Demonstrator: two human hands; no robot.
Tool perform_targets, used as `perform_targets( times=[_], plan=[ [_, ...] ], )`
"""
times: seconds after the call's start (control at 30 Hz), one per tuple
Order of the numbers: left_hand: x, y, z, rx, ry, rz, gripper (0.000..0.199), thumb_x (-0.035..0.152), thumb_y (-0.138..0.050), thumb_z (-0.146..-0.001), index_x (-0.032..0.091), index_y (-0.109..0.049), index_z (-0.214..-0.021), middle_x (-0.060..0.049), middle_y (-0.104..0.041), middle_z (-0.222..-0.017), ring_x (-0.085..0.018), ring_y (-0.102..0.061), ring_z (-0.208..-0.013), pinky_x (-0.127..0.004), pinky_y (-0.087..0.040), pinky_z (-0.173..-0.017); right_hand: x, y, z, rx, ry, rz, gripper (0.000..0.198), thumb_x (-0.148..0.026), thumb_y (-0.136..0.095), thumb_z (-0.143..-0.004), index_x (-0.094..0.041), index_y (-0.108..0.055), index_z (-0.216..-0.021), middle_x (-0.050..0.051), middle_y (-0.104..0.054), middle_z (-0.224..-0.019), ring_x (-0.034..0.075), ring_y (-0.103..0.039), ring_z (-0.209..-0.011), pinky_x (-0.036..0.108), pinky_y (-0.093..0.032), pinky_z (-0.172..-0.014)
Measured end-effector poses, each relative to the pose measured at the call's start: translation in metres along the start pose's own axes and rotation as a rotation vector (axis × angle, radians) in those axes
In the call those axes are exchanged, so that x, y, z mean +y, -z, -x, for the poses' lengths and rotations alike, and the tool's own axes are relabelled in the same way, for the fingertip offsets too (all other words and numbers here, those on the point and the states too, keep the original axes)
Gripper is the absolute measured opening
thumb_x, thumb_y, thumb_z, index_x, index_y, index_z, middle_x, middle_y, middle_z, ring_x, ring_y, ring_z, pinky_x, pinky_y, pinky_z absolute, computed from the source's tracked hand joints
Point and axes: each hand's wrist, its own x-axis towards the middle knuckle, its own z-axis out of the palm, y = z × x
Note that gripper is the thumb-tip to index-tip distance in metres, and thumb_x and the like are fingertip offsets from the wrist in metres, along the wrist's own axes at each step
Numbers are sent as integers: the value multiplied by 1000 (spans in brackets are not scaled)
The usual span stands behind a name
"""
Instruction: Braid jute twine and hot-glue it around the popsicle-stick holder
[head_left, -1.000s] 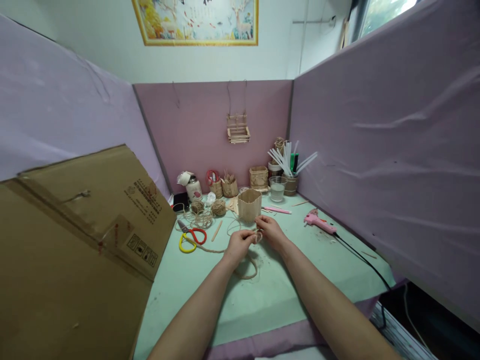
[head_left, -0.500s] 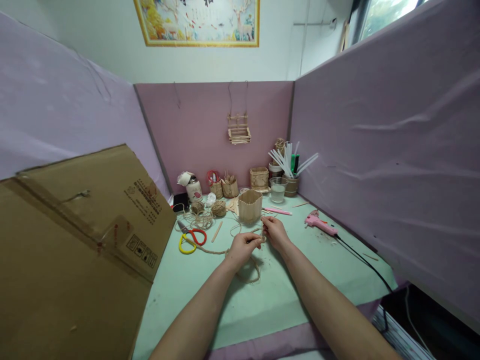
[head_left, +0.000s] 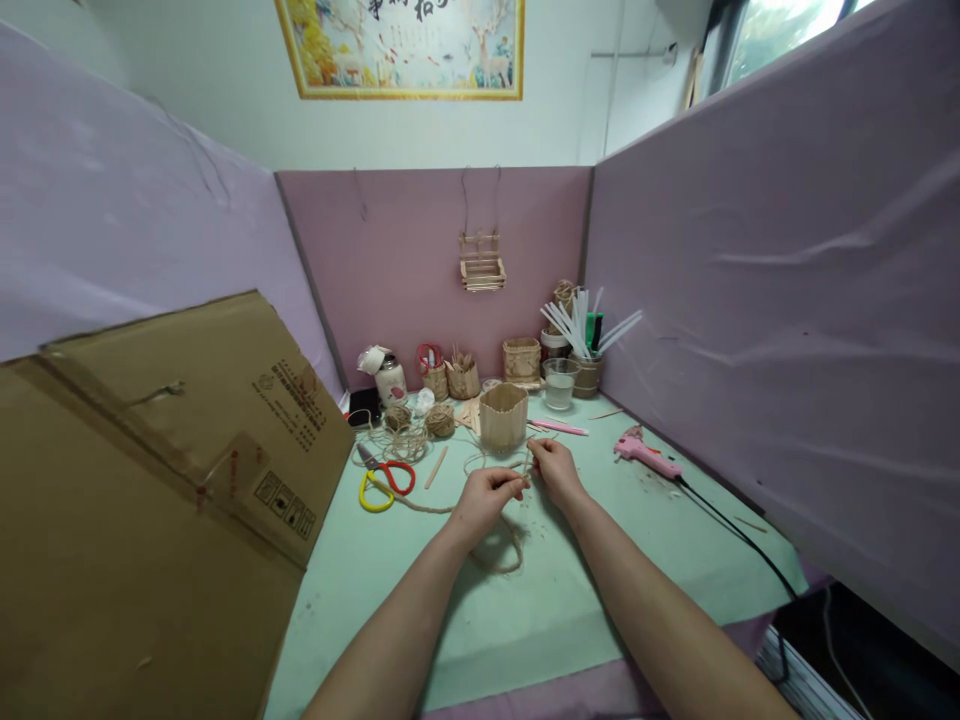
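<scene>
My left hand (head_left: 487,497) pinches a braided jute cord (head_left: 504,567), which loops below it on the table and trails left toward the scissors (head_left: 386,478). Just to the right, my right hand (head_left: 553,468) is closed in a pinch on a thin strand of the jute by the cord's end. The fingers hide most of that end. Directly beyond both hands stands a small container of upright wooden sticks (head_left: 503,418), touched by neither hand. The scissors have one red and one yellow handle loop and lie to the left of my hands.
A pink glue gun (head_left: 646,456) with a black cable lies at the right. Twine balls (head_left: 439,420), a cup of clear liquid (head_left: 559,384), a pink pen (head_left: 559,427) and stick holders line the back. A cardboard box (head_left: 172,480) fills the left side.
Both hands keep nearly the same place, with the right fingers slightly farther from the left ones. The whole view has shifted a little with the head.
</scene>
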Motion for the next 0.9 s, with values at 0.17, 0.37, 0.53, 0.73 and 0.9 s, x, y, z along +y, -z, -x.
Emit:
perform_targets(
  times=[0.17, 0.37, 0.53, 0.73, 0.9],
  plan=[
    [-2, 5, -4, 116, 8, 4, 26, 40, -67, -68, 14, -70, -68, -4, -64, -64, -17, -57, -68, -30, -44, -69, -3, 4, 0, 45, 122, 179, 39, -55, -57, -74, -21, -53, -56, -2, -49, -48, 15, -43, -50, 28, -31, -51],
    [-17, 16, -13, 306, -1, -80, 23, 36, -61, -73, 14, -70, -68, -3, -63, -64, -16, -57, -67, -28, -42, -68, -15, 1, 15, -14, 376, 306, 12, -29, -59, -74, -21, -55, -66, -1, -50, -64, 16, -45, -63, 28, -37, -63],
    [-25, 20, -16, 339, -41, -156, 23, 33, -59, -76, 14, -70, -71, -3, -65, -65, -16, -58, -65, -28, -44, -66, -20, -5, 31, -294, 800, 416, 31, -11, -50, -78, -22, -62, -104, 7, -54, -100, 18, -55, -82, 30, -48, -73],
    [-28, 21, -16, 334, -44, -248, 21, 27, -53, -79, 15, -71, -76, -3, -67, -68, -16, -59, -67, -27, -44, -66, -20, -7, 35, -336, 951, 581, 18, -20, -47, -93, -21, -65, -92, 7, -52, -94, 19, -55, -82, 31, -49, -72],
    [-31, 22, -16, 320, -52, -314, 20, 23, -54, -80, 15, -71, -73, -2, -65, -67, -15, -58, -67, -26, -43, -68, -19, -7, 33, -352, 861, 503, 19, -25, -48, -94, -21, -63, -83, 6, -57, -86, 21, -55, -82, 33, -45, -74]
  ],
)
